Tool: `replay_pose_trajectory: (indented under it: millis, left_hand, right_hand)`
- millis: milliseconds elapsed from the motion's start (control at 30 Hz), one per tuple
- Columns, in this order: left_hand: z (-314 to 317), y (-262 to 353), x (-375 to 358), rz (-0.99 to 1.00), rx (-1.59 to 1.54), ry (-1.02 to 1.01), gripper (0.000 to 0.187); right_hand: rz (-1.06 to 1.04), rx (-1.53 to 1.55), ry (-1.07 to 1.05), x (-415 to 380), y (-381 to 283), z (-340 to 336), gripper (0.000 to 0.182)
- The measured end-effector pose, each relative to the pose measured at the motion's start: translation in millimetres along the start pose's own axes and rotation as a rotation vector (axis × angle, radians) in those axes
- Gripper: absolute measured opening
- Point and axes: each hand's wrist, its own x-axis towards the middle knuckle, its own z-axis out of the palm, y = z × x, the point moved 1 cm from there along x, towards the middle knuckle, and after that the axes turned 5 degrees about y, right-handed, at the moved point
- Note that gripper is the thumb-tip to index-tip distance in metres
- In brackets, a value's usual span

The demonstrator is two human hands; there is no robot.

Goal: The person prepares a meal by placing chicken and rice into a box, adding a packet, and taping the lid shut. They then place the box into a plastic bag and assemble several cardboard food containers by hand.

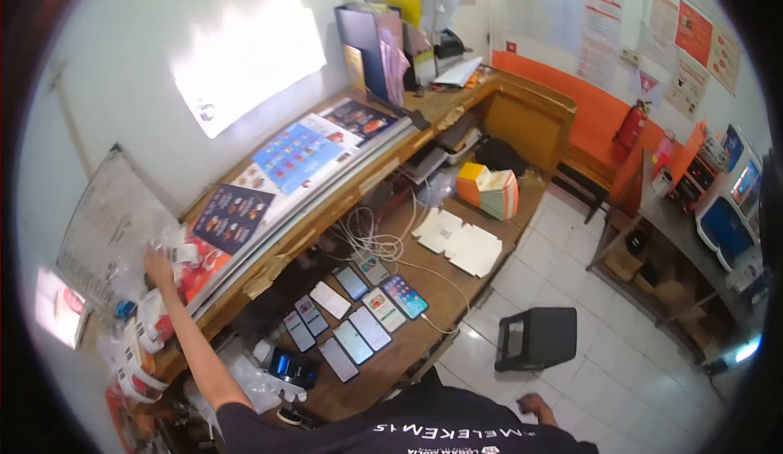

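My left arm stretches far out to the upper shelf of the counter. There my left hand (159,268) has its fingers closed at a crumpled clear plastic bag (126,273), with a white label (186,252) and red packaging right beside it. Rolls of white-and-red printed tape (134,364) stand below the wrist. Low by my side, my right hand (536,409) hangs with curled fingers over the tiled floor, and nothing shows in it. Several phones (367,327) lie in rows on the lower desk. A small black device with a blue screen (292,367) sits at their left.
Printed menu sheets (298,156) cover the shelf, and folders (367,54) stand at its far end. On the desk are white cables (371,238), flattened white cardboard (458,242) and a stack of orange-white boxes (489,189). A black stool (537,338) stands on the floor.
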Motion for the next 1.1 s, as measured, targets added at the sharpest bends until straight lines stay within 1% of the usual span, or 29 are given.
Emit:
replay_pose_trajectory:
  millis: [33, 67, 100, 133, 200, 233, 267, 300, 333, 400, 433, 467, 500, 533, 600, 633, 700, 800, 833, 867, 900, 933, 967, 1000, 1033, 1067, 1100]
  left_hand:
    - [-40, 39, -13, -0.107, -0.089, 0.077, 0.049]
    - [-94, 92, -21, -0.206, -0.185, 0.165, 0.052]
    - [-152, 165, -23, -0.310, -0.343, 0.148, 0.047]
    - [-212, 240, -25, -0.419, -0.497, 0.146, 0.043]
    - [-240, 296, -89, -0.543, -0.954, -0.224, 0.031]
    - [-263, 339, -117, -0.599, -1.127, -0.425, 0.025]
    - [-285, 377, -128, -0.381, -1.236, -0.746, 0.026]
    - [-305, 406, -147, -0.395, -1.306, -1.214, 0.026]
    - [-309, 425, -180, -0.278, -1.342, -1.421, 0.022]
    - [-324, 456, -225, -0.414, -1.294, -1.862, 0.025]
    - [-321, 459, -261, -0.299, -1.195, -1.909, 0.030]
    - [-319, 459, -305, -0.189, -1.088, -1.953, 0.036]
    - [-320, 460, -341, -0.163, -0.866, -2.028, 0.054]
    - [-324, 462, -375, -0.161, -0.690, -2.085, 0.058]
    - [-332, 470, -428, -0.142, -0.331, -2.172, 0.067]
    - [-338, 479, -443, -0.210, -0.318, -2.150, 0.068]
    - [-346, 514, -466, -0.358, -0.301, -2.104, 0.071]
    - [-333, 593, -466, -0.688, -0.408, -1.968, 0.064]
    - [-331, 613, -516, -0.763, -0.570, -1.815, 0.059]
    - [-337, 631, -548, -0.766, -0.624, -1.812, 0.055]
    - [-341, 650, -571, -0.764, -0.676, -1.808, 0.051]
    - [-345, 674, -587, -0.758, -0.727, -1.797, 0.047]
    - [-366, 691, -591, -0.993, -0.833, -1.806, 0.040]
    - [-396, 706, -590, -1.231, -0.937, -1.802, 0.032]
    - [-426, 717, -582, -1.262, -1.283, -1.727, 0.032]
    - [-456, 728, -574, -1.305, -1.644, -1.654, 0.035]
    - [-470, 747, -561, -1.377, -1.725, -1.796, 0.035]
  right_hand:
    - [-0.348, 0.004, 0.013, 41, 5, 4, 0.047]
    - [-0.329, -0.272, -0.104, 72, -9, 6, 0.055]
    - [0.110, 0.009, -0.247, 41, -75, -9, 0.062]
    - [0.089, -0.047, -0.268, 33, -113, -12, 0.062]
    - [-0.124, -0.214, -0.337, 52, -132, -2, 0.052]
    - [-0.340, -0.401, -0.320, 91, -123, 8, 0.050]
    - [-0.556, -0.587, -0.260, 134, -109, 20, 0.048]
    - [-0.560, -0.680, -0.347, 116, -149, -8, 0.040]
    - [-0.568, -0.767, -0.436, 78, -210, -42, 0.034]
    - [-0.575, -0.585, -0.626, 61, -255, -84, 0.033]
    - [-0.579, -0.489, -0.720, 56, -279, -103, 0.032]
    - [-0.554, -0.579, -0.715, 41, -312, -122, 0.031]
    - [-0.532, -0.666, -0.713, 23, -347, -140, 0.030]
    - [-0.510, -0.749, -0.711, 19, -364, -151, 0.029]
    - [-0.589, -0.731, -0.792, 56, -367, -168, 0.029]
    - [-0.633, -0.722, -0.829, 79, -372, -177, 0.029]
    - [-0.907, -0.914, -0.932, 122, -382, -203, 0.030]
    - [-0.919, -1.097, -1.161, 213, -360, -243, 0.030]
    - [-0.737, -1.106, -1.167, 235, -369, -257, 0.029]
    - [-0.558, -1.106, -1.169, 255, -377, -273, 0.028]
    - [-0.629, -1.216, -1.195, 256, -401, -293, 0.026]
    - [-0.530, -1.115, -1.279, 304, -369, -307, 0.019]
    - [-0.422, -1.015, -1.356, 354, -335, -322, 0.013]
    - [-0.791, -1.320, -1.432, 300, -423, -335, 0.013]
    - [-0.607, -0.961, -1.490, 382, -338, -350, 0.014]
    - [-1.049, -1.097, -1.587, 370, -367, -369, 0.014]
    - [-0.804, -1.056, -1.472, 339, -413, -390, 0.016]
